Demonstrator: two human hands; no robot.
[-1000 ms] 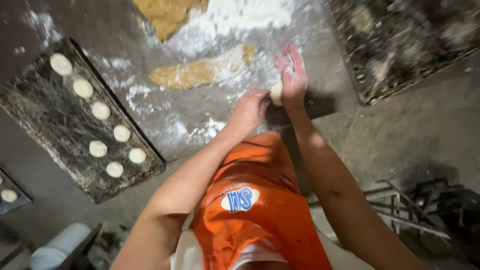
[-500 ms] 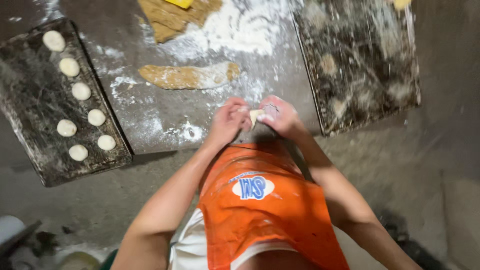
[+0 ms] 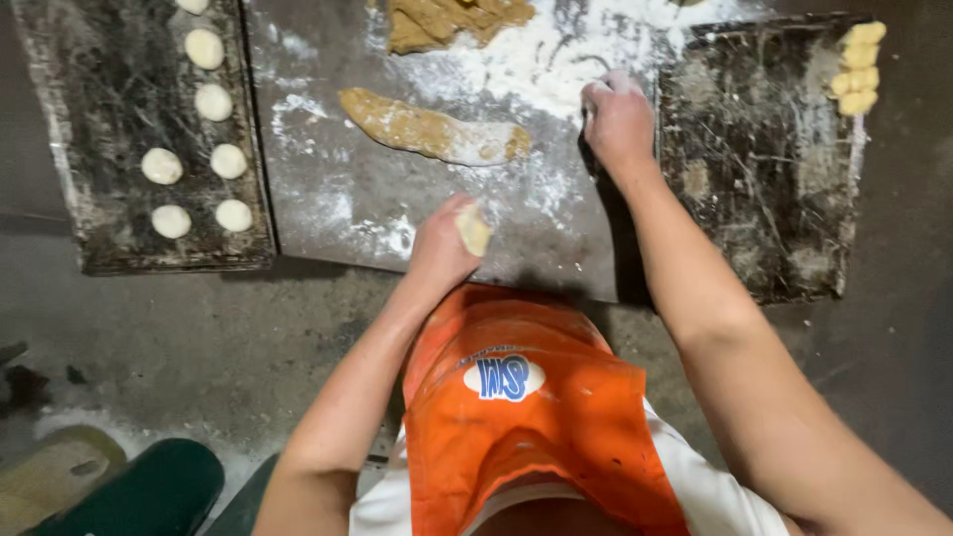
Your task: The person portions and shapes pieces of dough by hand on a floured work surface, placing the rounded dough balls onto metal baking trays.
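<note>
the left hand (image 3: 442, 243) is held low over the near edge of the dusted work surface (image 3: 328, 213), and its fingers are closed around a small piece of dough (image 3: 474, 230), pale yellow, which shows at the thumb side; the right hand (image 3: 617, 119) is further away, knuckles up, fingers curled down into the loose flour (image 3: 556, 60) at the left edge of the right tray (image 3: 754, 199); if it holds something under the palm i cannot tell, the fingers hide it.

about the progress, as i judge it from how things lie: on the dark left tray (image 3: 99, 199) there are already several round dough balls (image 3: 228, 161), white and smooth, in two short rows, with bare space on that tray beside them; on the far corner of the right tray sits a small stack of yellow pieces (image 3: 859, 69); so some part of the shaping seems done.

much seems left: a long roll of brown dough (image 3: 427, 129), floured at one end, lies between the two hands, and a bigger lump of the same dough (image 3: 447, 20) lies at the far edge of the surface, only partly in view; the piece in the left hand is not yet on any tray.

below, an orange apron (image 3: 516, 417) covers the person's front.
</note>
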